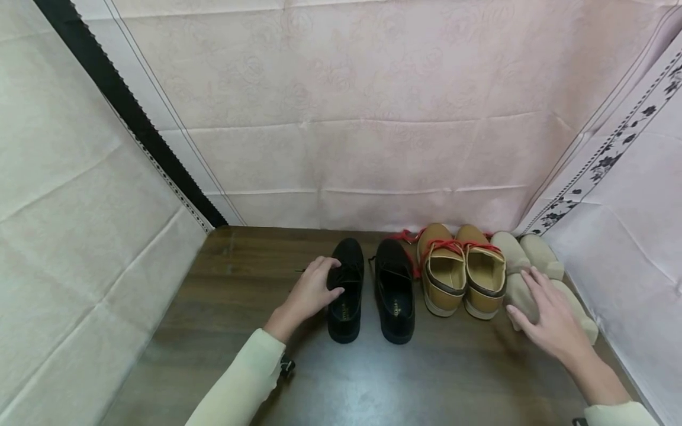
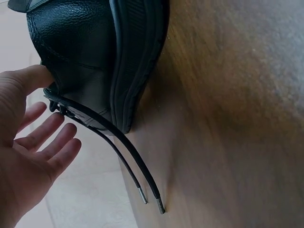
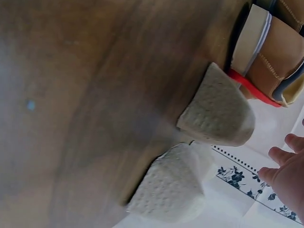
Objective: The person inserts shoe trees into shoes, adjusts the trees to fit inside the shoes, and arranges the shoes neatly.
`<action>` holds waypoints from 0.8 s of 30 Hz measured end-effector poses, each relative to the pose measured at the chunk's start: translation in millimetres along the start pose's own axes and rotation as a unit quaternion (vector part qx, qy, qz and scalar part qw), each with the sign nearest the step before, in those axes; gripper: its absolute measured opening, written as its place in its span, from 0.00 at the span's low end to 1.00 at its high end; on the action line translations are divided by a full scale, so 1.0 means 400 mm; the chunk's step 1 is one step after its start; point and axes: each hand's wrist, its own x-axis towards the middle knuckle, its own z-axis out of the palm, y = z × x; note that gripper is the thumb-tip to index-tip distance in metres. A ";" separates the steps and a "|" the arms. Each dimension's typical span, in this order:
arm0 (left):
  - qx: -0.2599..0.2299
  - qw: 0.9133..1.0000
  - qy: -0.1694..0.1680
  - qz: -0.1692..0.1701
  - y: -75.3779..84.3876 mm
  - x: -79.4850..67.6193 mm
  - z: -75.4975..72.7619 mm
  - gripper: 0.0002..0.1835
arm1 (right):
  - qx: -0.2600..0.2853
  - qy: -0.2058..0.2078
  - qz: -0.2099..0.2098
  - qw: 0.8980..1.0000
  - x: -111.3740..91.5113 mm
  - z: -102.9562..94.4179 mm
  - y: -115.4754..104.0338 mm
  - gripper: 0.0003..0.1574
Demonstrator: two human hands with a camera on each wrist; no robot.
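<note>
A pair of black lace-up shoes stands side by side on the brown wooden surface. My left hand [image 1: 311,290] is at the left black shoe [image 1: 345,322]; in the left wrist view the thumb [image 2: 35,78] touches its upper near the laces [image 2: 118,135], with the other fingers loosely spread. Apart from it stands the right black shoe [image 1: 396,322]. My right hand [image 1: 551,319] is over the pale beige slippers [image 1: 514,251] at the right end, fingers spread and relaxed. Whether it touches them I cannot tell. Between lie tan shoes [image 1: 442,302] with red laces.
The wooden surface [image 1: 213,355] ends at a back wall draped in pale patterned cloth [image 1: 346,118]. White cloth [image 1: 629,254] with a black floral border rises at the right, close to the slippers. More pale cloth [image 1: 80,236] hangs at the left beside a black strip [image 1: 144,124].
</note>
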 end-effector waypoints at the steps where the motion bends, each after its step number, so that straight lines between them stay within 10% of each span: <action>1: 0.000 1.000 -0.002 0.000 0.000 0.001 0.000 0.30 | 0.001 0.002 0.000 1.000 -0.003 0.001 0.003 0.51; 24: -0.042 0.999 0.017 0.017 -0.012 0.010 0.012 0.22 | 0.060 0.015 0.064 0.996 -0.059 0.019 0.033 0.50</action>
